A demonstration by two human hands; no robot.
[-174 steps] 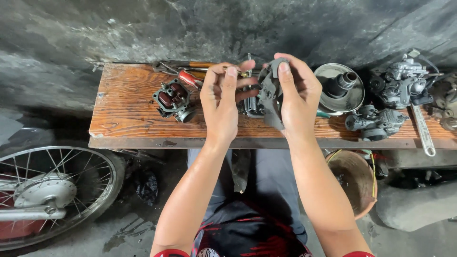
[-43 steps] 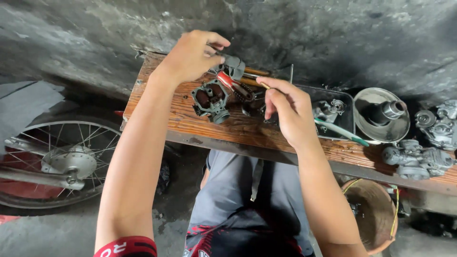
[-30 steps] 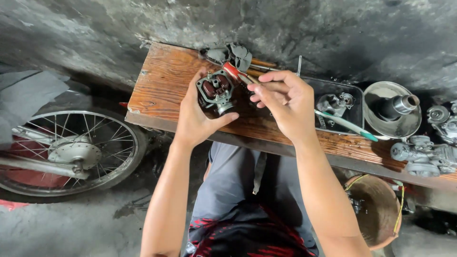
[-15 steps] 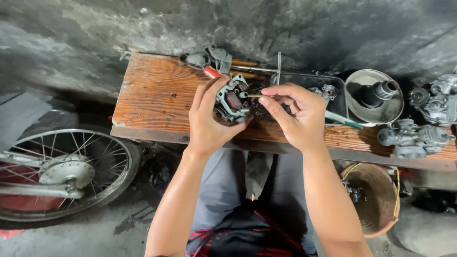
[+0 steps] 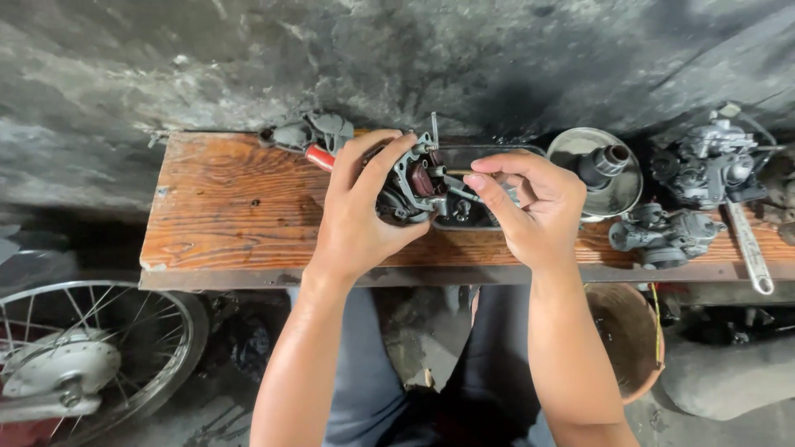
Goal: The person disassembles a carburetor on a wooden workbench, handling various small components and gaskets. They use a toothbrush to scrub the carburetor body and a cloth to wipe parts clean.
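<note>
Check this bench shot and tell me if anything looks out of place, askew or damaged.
Little stands out. The flat metal wrench on the far right of the worn wooden bench overhangs its front edge. The left hand grips a grimy grey metal carburettor body; the right hand holds a thin tool to it. No spill or breakage shows.

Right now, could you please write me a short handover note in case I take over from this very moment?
Left hand: grips a small metal engine part above the wooden bench.
Right hand: pinches a thin tool, its tip at the part.
Nearby: dark tray behind the hands, metal bowl and more engine parts to the right.
Done: part lifted, tool at it.
Left: the fine work on the part; nothing looks finished.
</note>
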